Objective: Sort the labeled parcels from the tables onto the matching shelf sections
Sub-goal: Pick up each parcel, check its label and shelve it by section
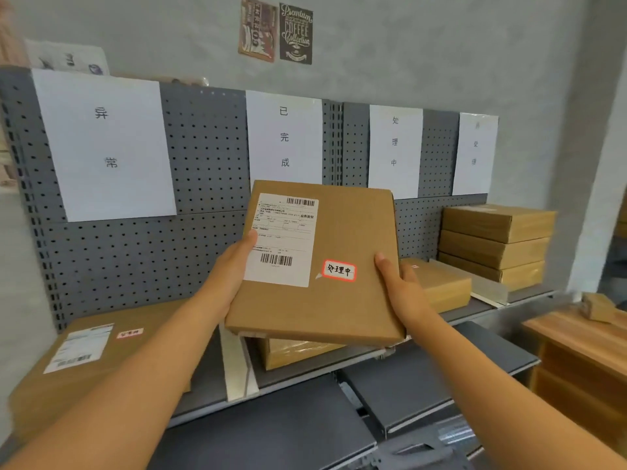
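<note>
I hold a flat brown cardboard parcel [346,242] up in front of the shelf, tilted toward me. It carries a white shipping label and a small red-edged sticker reading 处理中 [339,270]. My left hand [234,266] grips its left edge, thumb on the label. My right hand [400,286] grips its right edge, thumb on top. Behind it, white paper signs hang on the grey pegboard: 异常 [105,140], 已完成 [284,137], 处理中 [394,144] and a fourth sign [475,150] with faint characters.
A large parcel [84,361] lies in the left shelf section. Another box [291,352] sits under the held parcel. A parcel [441,283] lies in the third section, a stack of three [495,242] in the fourth. White dividers [237,364] separate sections. A wooden table [583,337] stands right.
</note>
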Action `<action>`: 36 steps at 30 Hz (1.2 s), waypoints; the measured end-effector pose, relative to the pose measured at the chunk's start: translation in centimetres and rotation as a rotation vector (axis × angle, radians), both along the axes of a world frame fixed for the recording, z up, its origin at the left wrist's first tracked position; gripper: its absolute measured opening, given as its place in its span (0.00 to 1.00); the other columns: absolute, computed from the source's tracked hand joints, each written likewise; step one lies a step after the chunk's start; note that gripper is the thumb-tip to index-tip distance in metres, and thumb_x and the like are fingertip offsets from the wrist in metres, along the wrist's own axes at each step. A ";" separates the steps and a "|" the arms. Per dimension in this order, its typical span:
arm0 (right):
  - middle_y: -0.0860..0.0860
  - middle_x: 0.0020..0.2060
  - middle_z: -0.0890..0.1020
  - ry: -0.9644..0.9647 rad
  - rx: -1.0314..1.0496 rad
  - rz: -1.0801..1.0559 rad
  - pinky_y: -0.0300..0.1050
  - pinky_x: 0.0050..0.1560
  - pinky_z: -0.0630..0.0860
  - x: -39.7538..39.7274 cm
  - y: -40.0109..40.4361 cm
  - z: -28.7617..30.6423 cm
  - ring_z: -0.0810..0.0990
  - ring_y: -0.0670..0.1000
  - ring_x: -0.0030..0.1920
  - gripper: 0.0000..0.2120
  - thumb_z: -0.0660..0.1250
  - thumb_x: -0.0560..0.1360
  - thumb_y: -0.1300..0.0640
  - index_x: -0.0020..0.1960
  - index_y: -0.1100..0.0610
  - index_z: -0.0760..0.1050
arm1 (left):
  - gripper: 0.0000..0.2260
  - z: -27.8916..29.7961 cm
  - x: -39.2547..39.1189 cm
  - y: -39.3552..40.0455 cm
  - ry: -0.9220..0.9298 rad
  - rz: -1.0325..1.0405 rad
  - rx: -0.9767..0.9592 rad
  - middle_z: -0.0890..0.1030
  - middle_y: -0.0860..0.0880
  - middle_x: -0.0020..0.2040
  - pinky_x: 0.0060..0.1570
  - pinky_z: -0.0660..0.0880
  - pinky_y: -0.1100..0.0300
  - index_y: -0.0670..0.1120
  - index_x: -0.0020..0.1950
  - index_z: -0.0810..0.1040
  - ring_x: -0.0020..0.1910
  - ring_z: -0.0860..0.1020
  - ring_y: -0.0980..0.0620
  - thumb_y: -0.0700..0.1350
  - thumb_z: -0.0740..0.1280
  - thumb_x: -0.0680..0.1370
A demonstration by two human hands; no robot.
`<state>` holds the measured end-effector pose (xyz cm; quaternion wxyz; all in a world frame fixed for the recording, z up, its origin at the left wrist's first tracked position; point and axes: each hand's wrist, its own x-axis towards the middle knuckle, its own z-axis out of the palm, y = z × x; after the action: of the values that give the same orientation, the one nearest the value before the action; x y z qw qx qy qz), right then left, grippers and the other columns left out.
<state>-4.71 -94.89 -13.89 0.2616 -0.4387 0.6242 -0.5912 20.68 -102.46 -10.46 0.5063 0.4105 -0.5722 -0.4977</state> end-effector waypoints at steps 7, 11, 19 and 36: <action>0.53 0.58 0.77 -0.031 0.046 0.021 0.53 0.58 0.74 -14.0 -2.2 -0.1 0.78 0.55 0.55 0.32 0.61 0.75 0.33 0.69 0.54 0.64 | 0.18 -1.2 -13.7 -1.9 0.020 0.022 0.048 0.86 0.50 0.48 0.41 0.79 0.55 0.54 0.61 0.79 0.45 0.85 0.49 0.62 0.58 0.81; 0.53 0.57 0.77 -0.054 0.087 0.072 0.51 0.54 0.73 -20.3 -3.7 0.3 0.78 0.53 0.53 0.34 0.61 0.75 0.33 0.72 0.54 0.63 | 0.18 -1.5 -19.7 -3.4 0.047 0.047 0.091 0.86 0.48 0.50 0.50 0.81 0.48 0.54 0.61 0.78 0.49 0.85 0.45 0.63 0.59 0.81; 0.53 0.58 0.79 -0.059 0.123 0.138 0.56 0.59 0.77 -28.4 -9.1 -0.2 0.80 0.55 0.54 0.34 0.66 0.73 0.34 0.71 0.52 0.65 | 0.16 -0.9 -28.1 -7.7 0.009 0.069 0.165 0.86 0.48 0.49 0.57 0.79 0.46 0.56 0.51 0.79 0.50 0.84 0.44 0.62 0.56 0.82; 0.55 0.57 0.80 0.116 0.370 0.178 0.50 0.50 0.78 -40.7 -23.7 -2.3 0.81 0.55 0.51 0.34 0.63 0.74 0.34 0.71 0.55 0.68 | 0.22 -5.2 -40.6 -21.2 -0.013 0.090 0.373 0.82 0.42 0.58 0.56 0.78 0.49 0.45 0.67 0.76 0.56 0.81 0.41 0.59 0.58 0.83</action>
<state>-45.43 -118.58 -16.15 0.3526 -0.4698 0.6949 -0.4148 -19.88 -123.70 -15.62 0.4395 0.5256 -0.4545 -0.5691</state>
